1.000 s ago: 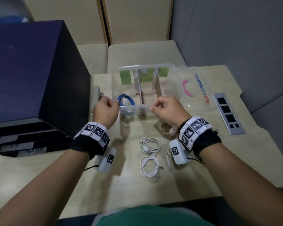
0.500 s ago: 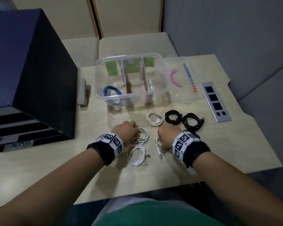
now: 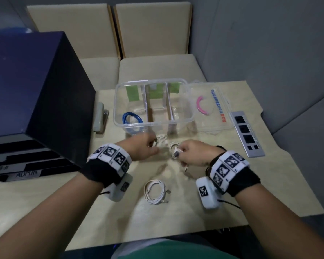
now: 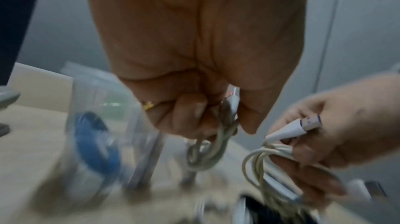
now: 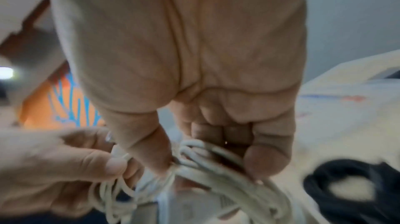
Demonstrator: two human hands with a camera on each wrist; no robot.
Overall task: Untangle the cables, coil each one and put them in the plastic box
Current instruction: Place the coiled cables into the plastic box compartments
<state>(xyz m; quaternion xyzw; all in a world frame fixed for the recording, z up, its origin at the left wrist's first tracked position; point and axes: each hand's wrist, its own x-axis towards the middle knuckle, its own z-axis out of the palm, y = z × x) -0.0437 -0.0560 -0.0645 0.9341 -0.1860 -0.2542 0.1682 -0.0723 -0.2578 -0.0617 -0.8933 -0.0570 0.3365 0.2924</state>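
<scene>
- I hold two coiled white USB cables just near of the clear plastic box [image 3: 189, 101]: one [image 4: 205, 150] pinched in my left hand [image 3: 144, 148], one [image 3: 173, 148] clamped in my right hand [image 3: 193, 152].
- Judging progress: a blue coiled cable [image 3: 132, 119] sits in the box's left compartment; a third white coil [image 3: 155, 191] waits on the near table [image 3: 269, 184].
</scene>
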